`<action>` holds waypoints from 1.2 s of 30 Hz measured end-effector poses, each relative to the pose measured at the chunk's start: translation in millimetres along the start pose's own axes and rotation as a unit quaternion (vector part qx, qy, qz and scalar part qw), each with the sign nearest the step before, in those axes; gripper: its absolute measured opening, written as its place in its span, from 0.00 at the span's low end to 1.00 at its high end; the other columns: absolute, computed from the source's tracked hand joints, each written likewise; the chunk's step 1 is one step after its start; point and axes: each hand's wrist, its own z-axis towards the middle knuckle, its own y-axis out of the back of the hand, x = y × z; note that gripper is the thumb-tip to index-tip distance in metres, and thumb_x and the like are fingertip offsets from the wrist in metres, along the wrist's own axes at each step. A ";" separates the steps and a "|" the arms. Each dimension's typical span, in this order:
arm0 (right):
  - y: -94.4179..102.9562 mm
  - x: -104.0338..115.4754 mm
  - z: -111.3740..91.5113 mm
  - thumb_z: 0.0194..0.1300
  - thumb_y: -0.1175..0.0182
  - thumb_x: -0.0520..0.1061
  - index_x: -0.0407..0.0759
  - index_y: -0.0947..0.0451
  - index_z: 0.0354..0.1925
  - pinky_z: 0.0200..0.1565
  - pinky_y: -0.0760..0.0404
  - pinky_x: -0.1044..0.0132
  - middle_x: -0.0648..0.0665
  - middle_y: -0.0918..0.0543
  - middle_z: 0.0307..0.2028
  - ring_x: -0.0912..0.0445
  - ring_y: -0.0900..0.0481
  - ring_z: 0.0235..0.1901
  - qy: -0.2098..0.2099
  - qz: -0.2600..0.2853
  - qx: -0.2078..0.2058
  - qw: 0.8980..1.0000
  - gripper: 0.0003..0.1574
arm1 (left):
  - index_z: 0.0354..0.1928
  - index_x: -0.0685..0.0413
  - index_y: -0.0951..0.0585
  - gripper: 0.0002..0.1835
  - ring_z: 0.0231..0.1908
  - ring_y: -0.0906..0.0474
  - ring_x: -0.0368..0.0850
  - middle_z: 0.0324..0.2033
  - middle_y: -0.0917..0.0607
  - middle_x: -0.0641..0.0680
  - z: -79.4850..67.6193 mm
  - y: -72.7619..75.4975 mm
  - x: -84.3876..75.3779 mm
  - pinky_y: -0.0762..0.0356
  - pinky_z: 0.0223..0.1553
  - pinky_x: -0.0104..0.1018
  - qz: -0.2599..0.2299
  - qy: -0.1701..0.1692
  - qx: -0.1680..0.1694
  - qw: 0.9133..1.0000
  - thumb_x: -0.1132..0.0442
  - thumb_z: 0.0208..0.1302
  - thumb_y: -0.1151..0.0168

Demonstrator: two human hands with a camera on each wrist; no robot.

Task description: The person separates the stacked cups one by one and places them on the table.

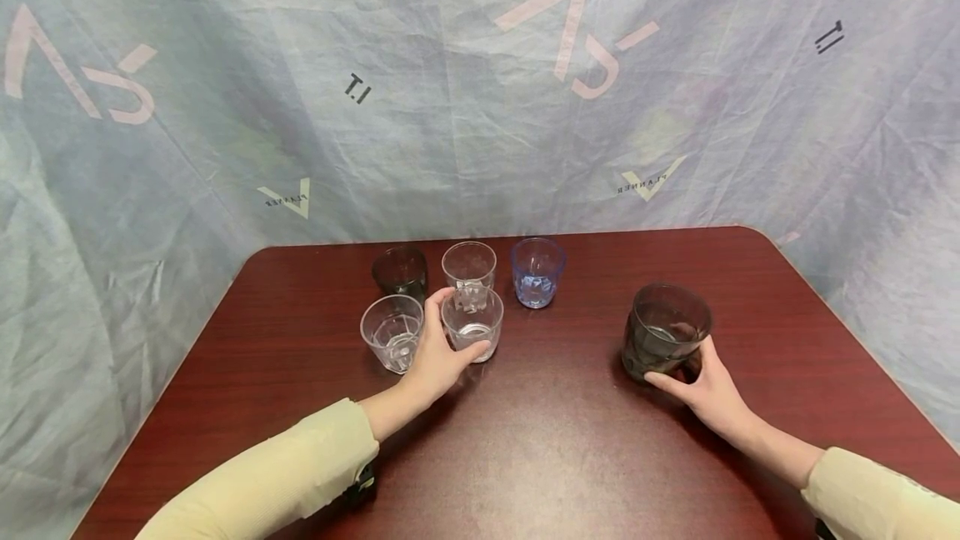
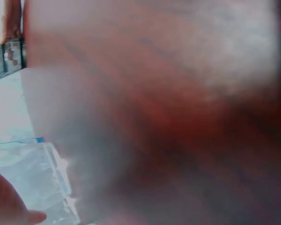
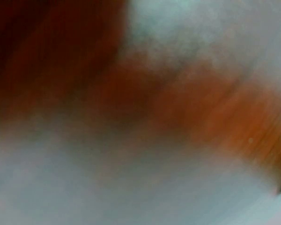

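Note:
My left hand (image 1: 438,357) grips a clear cup (image 1: 474,311) between thumb and fingers, near the middle of the table. Its thumb (image 2: 11,201) and part of that cup show at the lower left of the left wrist view. Farther right, my right hand (image 1: 712,394) holds a dark grey see-through cup (image 1: 663,319), thumb at its near side and the other fingers partly hidden behind it. Whether this cup touches the table, I cannot tell. A second clear cup (image 1: 392,332) stands just left of my left hand. The right wrist view is mostly blur.
Behind the left hand, a dark cup (image 1: 399,269), another clear cup (image 1: 469,261) and a blue cup (image 1: 537,273) stand in a row near the far edge of the red-brown table (image 1: 525,457). A grey printed cloth (image 1: 450,148) hangs behind and beside the table.

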 end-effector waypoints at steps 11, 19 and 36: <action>-0.4 -1.2 -0.2 0.51 0.32 0.23 0.36 0.48 0.68 0.45 0.29 0.77 0.59 0.21 0.49 0.65 0.22 0.42 0.002 0.004 -0.001 1.000 0.52 | 0.70 0.50 0.44 0.48 0.70 0.47 0.45 0.69 0.39 0.53 17.5 4.2 -35.5 0.49 0.67 0.54 -0.010 -0.059 -0.023 0.998 0.62 0.53 0.24; -0.4 0.6 -0.4 0.50 0.31 0.24 0.36 0.47 0.67 0.46 0.30 0.78 0.60 0.22 0.49 0.66 0.23 0.44 0.002 -0.010 -0.004 1.000 0.52 | 0.70 0.47 0.42 0.46 0.68 0.44 0.40 0.67 0.36 0.46 34.5 -12.8 -65.9 0.46 0.67 0.45 -0.032 -0.092 -0.005 0.995 0.59 0.53 0.24; 1.5 -0.9 -0.9 0.51 0.30 0.26 0.39 0.46 0.68 0.45 0.29 0.78 0.55 0.24 0.51 0.66 0.25 0.47 -0.001 -0.029 -0.004 1.000 0.53 | 0.71 0.45 0.45 0.52 0.69 0.45 0.38 0.68 0.37 0.47 61.0 -103.5 -103.4 0.40 0.64 0.37 -0.067 -0.112 0.178 0.975 0.60 0.48 0.21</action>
